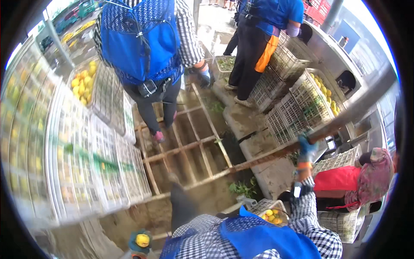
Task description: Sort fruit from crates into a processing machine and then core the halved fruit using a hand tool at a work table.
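The gloved left hand (140, 241) grasps a yellow fruit (142, 240) low by the pallet (185, 146), while the right hand (307, 149) is clenched round a rail (345, 118) above the crates (297, 103), apparently mid-sorting.

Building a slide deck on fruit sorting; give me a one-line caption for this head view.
Gloved left hand holds a yellow round fruit while gloved right hand grips a long metal rail beside white plastic lattice crates.

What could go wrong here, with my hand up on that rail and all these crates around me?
The left hand holds a yellow fruit low near the wet ground; it could drop. The right hand grips a metal rail; a slip may cost balance. The wooden pallet has open gaps underfoot, a likely trip point.
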`<state>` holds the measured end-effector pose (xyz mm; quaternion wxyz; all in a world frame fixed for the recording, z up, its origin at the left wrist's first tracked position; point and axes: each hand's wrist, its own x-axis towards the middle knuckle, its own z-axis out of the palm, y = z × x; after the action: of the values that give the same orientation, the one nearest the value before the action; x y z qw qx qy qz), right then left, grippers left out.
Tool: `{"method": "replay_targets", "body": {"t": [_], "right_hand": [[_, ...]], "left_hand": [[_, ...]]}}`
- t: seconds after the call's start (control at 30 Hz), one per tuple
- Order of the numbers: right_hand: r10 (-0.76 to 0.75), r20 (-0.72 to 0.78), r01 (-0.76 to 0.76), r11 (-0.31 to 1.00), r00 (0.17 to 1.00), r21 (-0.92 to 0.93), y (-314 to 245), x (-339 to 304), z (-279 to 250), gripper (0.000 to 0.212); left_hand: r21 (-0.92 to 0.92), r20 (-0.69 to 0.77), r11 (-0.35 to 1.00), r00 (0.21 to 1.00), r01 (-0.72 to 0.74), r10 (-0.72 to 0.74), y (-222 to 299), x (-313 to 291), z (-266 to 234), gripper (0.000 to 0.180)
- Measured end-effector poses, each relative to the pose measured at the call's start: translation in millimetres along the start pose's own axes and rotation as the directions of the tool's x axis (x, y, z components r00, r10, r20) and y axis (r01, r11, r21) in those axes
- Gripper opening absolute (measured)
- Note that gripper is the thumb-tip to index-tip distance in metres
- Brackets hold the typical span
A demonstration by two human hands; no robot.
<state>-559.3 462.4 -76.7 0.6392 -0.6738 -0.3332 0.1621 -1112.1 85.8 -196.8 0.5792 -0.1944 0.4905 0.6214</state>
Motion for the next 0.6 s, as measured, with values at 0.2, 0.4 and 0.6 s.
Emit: {"method": "replay_targets", "body": {"t": [0.2, 0.4, 0.6], "right_hand": [[-0.065, -0.040, 0.067, 0.996, 0.997, 0.056, -10.4, -10.2, -56.0, 0.037], [0.160, -0.266, -0.103, 0.971, 0.951, 0.218, -22.1, -34.0, -88.9, 0.045], [0.063, -0.459, -0.067, 0.998, 0.886, 0.007, -41.4, -72.8, -89.7, 0.048]], "left_hand": [[0.766, 0.636, 0.006, 0.758, -0.643, 0.146, 79.3, 74.6, 204.5, 0.026], [0.622, 0.499, 0.758, 0.846, -0.197, -0.190, 115.8, 167.5, 363.1, 0.020], [0.624, 0.782, 0.134, 0.616, -0.770, -0.097, 118.7, 241.3, 424.4, 0.028]]}}
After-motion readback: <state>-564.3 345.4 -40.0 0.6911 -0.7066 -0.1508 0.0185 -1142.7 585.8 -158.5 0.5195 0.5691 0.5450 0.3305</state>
